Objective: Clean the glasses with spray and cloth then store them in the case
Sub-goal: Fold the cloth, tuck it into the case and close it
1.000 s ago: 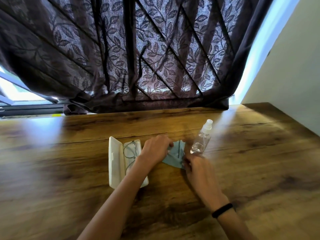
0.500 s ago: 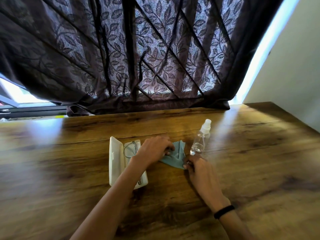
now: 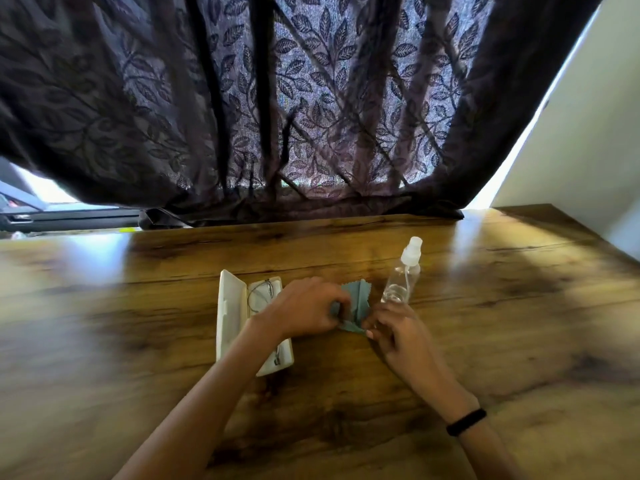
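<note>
A cream glasses case (image 3: 232, 317) lies open on the wooden table (image 3: 485, 341), with thin-framed glasses (image 3: 260, 295) inside it; my left forearm covers the near part. A blue-grey cleaning cloth (image 3: 358, 296) lies just right of the case. My left hand (image 3: 304, 310) pinches the cloth's left side. My right hand (image 3: 398, 327) pinches its near corner. A clear spray bottle (image 3: 401, 275) with a white cap stands upright just right of the cloth, beyond my right hand.
A dark leaf-patterned curtain (image 3: 311, 116) hangs along the table's far edge. A white wall (image 3: 588, 150) rises at the right. A black band (image 3: 465, 422) is on my right wrist.
Both hands have closed in on the cloth and gathered it between them; my right hand moved left and up to its near corner. The bottle and case stayed put.
</note>
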{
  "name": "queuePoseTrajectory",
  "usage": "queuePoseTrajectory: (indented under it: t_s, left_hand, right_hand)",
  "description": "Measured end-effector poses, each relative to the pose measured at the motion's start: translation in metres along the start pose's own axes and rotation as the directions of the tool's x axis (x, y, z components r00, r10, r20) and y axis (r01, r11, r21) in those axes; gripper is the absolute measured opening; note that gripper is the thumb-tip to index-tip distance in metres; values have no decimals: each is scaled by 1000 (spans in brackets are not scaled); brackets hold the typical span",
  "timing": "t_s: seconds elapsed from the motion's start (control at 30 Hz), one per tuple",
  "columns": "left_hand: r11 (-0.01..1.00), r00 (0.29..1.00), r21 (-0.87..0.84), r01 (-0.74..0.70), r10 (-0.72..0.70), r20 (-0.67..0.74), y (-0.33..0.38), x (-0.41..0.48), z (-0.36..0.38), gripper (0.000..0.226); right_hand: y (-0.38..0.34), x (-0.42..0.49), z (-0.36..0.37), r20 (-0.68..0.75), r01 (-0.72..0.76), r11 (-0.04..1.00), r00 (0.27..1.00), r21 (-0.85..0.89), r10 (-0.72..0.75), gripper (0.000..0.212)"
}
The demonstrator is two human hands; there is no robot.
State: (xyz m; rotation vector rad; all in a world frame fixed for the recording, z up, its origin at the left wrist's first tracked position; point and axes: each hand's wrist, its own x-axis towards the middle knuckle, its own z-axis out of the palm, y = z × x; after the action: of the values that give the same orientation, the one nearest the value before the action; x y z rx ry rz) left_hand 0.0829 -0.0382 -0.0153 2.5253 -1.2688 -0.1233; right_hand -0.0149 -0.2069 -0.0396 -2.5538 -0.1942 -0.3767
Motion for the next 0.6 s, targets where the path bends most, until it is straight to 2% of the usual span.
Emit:
queuePoseTrajectory:
  t_s: [0.17, 0.37, 0.53, 0.6]
  left_hand:
    - [983, 1000, 184, -29, 28, 12, 5, -16, -5, 21]
    - [971, 1000, 237, -17, 22, -17, 2, -37, -7, 21]
    - [973, 999, 229, -24, 29, -16, 3, -53, -6, 21]
    - [974, 1000, 225, -29, 26, 17, 7, -57, -2, 23]
  right_hand:
    - [1, -9, -6, 57, 56, 998, 997, -6, -56, 11]
    - [1, -10, -11, 52, 85, 996, 995, -29, -84, 16]
    - [3, -9, -19, 243, 53, 998, 969, -45, -40, 15]
    - [3, -6, -20, 270, 17, 999, 963, -48, -3, 12]
